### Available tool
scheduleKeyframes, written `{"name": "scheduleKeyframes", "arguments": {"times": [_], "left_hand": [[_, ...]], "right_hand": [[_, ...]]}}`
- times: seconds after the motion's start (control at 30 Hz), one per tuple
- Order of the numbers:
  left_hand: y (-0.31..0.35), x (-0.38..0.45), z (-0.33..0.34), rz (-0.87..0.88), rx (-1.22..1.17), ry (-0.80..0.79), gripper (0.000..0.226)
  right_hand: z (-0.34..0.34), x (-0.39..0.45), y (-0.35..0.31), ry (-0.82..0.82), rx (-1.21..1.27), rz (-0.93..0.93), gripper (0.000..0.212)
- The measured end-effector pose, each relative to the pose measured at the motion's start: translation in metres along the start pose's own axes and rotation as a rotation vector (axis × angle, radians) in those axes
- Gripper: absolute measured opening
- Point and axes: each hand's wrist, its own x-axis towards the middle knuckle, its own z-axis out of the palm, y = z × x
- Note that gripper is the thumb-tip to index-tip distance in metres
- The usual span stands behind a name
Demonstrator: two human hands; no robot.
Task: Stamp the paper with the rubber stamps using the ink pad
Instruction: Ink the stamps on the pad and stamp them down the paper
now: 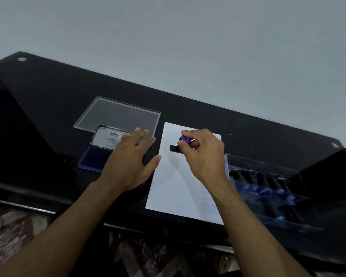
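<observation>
A white sheet of paper (174, 182) lies on the black table (48, 100). My right hand (205, 154) grips a rubber stamp (183, 141) with a purple handle and a black base, held down at the upper part of the sheet. Faint blue stamp marks show near the paper's lower right. An open blue ink pad (92, 158) lies left of the paper, its lid up. My left hand (131, 158) lies with fingers spread over the ink pad's right part and the table, thumb at the paper's left edge.
A clear plastic lid (118, 114) lies behind the ink pad. At the right, a clear box (268, 188) holds several stamps with purple handles. The table's near edge runs below the paper; patterned floor shows beneath. A grey wall rises behind the table.
</observation>
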Motion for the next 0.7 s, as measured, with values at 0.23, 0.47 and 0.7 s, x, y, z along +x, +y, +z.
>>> {"name": "scheduleKeyframes", "arguments": {"times": [0.23, 0.47, 0.7], "left_hand": [[0.037, 0.033, 0.035, 0.054, -0.036, -0.067, 0.067], [0.055, 0.062, 0.066, 0.082, -0.011, -0.132, 0.07], [0.044, 0.081, 0.086, 0.085, 0.032, -0.174, 0.07]], "right_hand": [[-0.035, 0.019, 0.044, 0.056, -0.065, 0.066, 0.02], [-0.043, 0.032, 0.073, 0.019, -0.133, 0.108, 0.024], [-0.036, 0.047, 0.086, -0.052, -0.177, 0.146, 0.029]]}}
